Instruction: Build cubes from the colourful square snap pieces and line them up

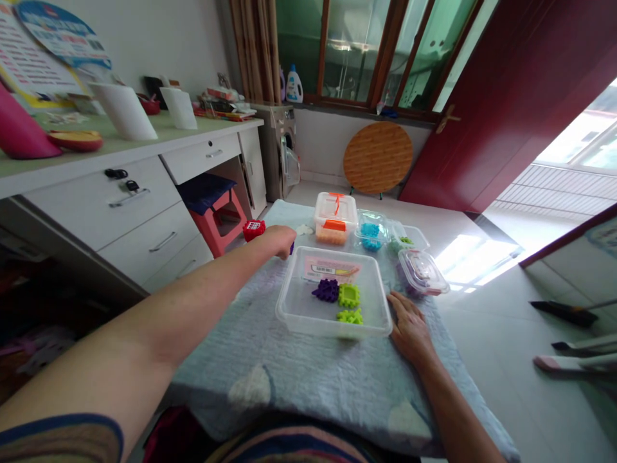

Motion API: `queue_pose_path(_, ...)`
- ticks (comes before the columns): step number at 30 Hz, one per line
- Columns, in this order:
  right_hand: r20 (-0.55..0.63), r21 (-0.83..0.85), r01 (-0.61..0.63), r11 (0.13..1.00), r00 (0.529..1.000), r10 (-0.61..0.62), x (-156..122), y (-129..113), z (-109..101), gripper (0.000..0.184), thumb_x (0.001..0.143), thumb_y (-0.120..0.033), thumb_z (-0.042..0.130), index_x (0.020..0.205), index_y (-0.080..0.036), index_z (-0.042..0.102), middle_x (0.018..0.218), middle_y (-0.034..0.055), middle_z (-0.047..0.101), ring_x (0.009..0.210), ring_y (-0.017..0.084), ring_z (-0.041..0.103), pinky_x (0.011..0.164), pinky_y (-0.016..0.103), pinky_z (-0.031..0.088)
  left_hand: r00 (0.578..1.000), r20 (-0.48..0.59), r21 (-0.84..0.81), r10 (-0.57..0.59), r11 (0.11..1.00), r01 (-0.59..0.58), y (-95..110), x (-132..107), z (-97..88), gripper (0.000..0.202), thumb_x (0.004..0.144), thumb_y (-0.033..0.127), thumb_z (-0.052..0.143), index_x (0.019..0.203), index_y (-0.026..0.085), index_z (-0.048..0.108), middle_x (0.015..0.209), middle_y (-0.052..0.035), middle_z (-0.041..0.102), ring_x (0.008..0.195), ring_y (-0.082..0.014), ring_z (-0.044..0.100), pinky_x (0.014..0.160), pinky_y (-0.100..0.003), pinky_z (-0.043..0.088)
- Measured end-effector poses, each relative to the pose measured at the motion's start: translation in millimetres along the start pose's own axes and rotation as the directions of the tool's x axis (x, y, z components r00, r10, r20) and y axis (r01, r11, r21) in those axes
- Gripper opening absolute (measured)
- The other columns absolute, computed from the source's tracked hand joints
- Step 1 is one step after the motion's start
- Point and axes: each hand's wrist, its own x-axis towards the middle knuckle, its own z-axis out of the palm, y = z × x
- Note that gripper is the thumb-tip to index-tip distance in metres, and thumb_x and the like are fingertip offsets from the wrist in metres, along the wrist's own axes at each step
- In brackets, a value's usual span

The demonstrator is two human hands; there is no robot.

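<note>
- Striped shirt [299, 444] at the near edge, close against the table; seated position probable, leaving both arms free to reach over the cloth [255, 328].
- Left hand [280, 242]: stretched to the far left of the table, fingers curled closed. A bit of a dark purple block [292, 248] shows at the fingertips, so it appears pinched; the contact itself is hidden by the knuckles. Block lies just beyond the tub's far left corner.
- Red piece [254, 229]: to the left of that hand, partly behind the forearm; whether they touch cannot be told.
- Right hand [409, 321]: spread low on the cloth, fingers extended, holding nothing. Fingertips sit at the right wall of the clear tub [299, 305]; contact or a slight gap, cannot tell. Placement would suit bracing the tub or propping the arm.
- Tub: upright, mid-table, uncovered, so its floor can be reached from above. Inside, a spiky purple piece [328, 290] beside a square green piece [349, 296], with a second green piece [350, 316] nearer.
- Orange-latched box [336, 218], blue pieces [371, 235] in a clear container, and a lidded container [423, 271] stand along the far and right sides, presumably to leave working room around the tub.
</note>
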Motion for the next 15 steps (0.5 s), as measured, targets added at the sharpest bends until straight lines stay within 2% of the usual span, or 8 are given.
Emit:
queue_pose_path(4,0.004,0.0,0.0,1.0,1.0,0.0,0,-2,-2,0.044,0.088,-0.026,0.043,0.128,-0.014,0.058,0.138,0.0133,0.057,0.13,0.026,0.05,0.11,0.044,0.038,0.997,-0.069,0.175,-0.033,0.983,0.045,7,-24,-19.5,0.04,0.063,0.026,0.072,0.101,0.017,0.071,0.107,-0.0132,0.072,0.095,-0.0288,0.065,0.077,-0.031,0.049)
queue_pose_path(9,-0.003,-0.003,0.013,1.0,1.0,-0.013,-1,0,-1,0.044,0.089,-0.025,0.042,0.129,-0.014,0.057,0.139,0.0136,0.056,0.13,0.026,0.05,0.109,0.045,0.038,0.994,-0.108,0.181,-0.019,0.983,0.038,9,-46,-38.6,0.036,0.062,0.023,0.07,0.098,0.02,0.07,0.1,-0.0097,0.072,0.091,-0.0267,0.065,0.073,-0.03,0.048)
queue_pose_path(12,0.003,-0.004,0.012,1.0,1.0,-0.012,-1,1,0,0.045,0.088,-0.025,0.042,0.129,-0.014,0.057,0.139,0.0138,0.056,0.13,0.026,0.049,0.109,0.046,0.038,0.98,-0.191,0.143,0.056,0.989,-0.029,18,-63,-53.6,0.038,0.063,0.023,0.07,0.101,0.019,0.068,0.1,-0.0083,0.071,0.093,-0.0264,0.064,0.077,-0.032,0.047)
queue_pose_path(15,0.01,0.0,0.021,1.0,1.0,-0.021,0,1,0,0.045,0.089,-0.026,0.042,0.13,-0.012,0.056,0.139,0.0145,0.055,0.13,0.027,0.049,0.109,0.046,0.038,0.96,-0.223,0.08,0.169,0.985,-0.155,41,-83,-65.7,0.041,0.064,0.023,0.07,0.105,0.019,0.065,0.104,-0.0084,0.068,0.099,-0.0274,0.062,0.084,-0.034,0.045)
